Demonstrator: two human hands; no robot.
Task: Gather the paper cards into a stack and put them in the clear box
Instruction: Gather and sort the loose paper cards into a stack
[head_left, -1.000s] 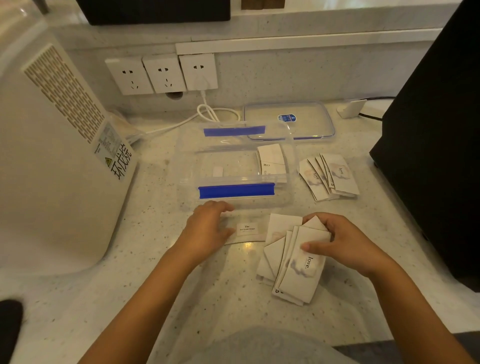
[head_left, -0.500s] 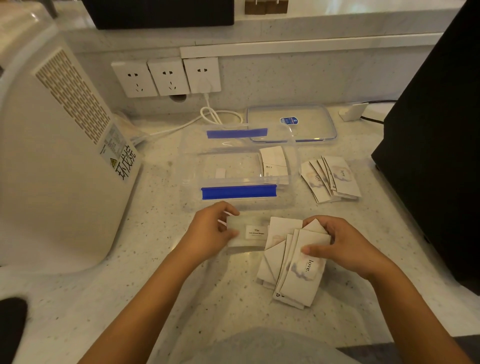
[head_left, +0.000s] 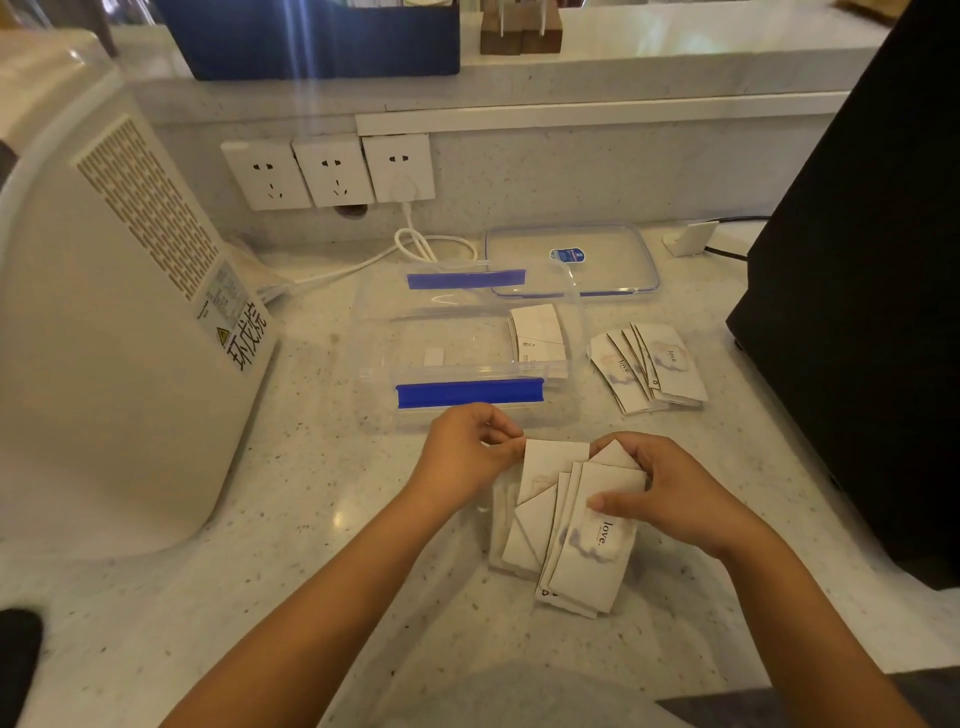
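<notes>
A pale speckled stone countertop (head_left: 291, 499) runs back to a low ledge, with 3 white wall sockets (head_left: 332, 169) on the backsplash, a white cable (head_left: 415, 249) plugged into the right one, a white perforated appliance (head_left: 104, 312) on the left carrying a yellow warning sticker and large Chinese characters, and a black panel (head_left: 862, 291) on the right. The clear box (head_left: 467, 343) sits open in the middle with 2 blue latches, a few cards (head_left: 537, 338) already inside at its right end; its lid (head_left: 571, 262), bearing a small blue label too small to read, lies behind it. A fanned group of cards (head_left: 654, 364) printed "love." lies right of the box. Near the front edge, the right hand (head_left: 670, 493) is closed over a loose fan of cards (head_left: 566, 525), top one reading "love.", long axes running near-to-far and leaning right. The left hand (head_left: 467, 452) pinches the fan's upper left corner.
</notes>
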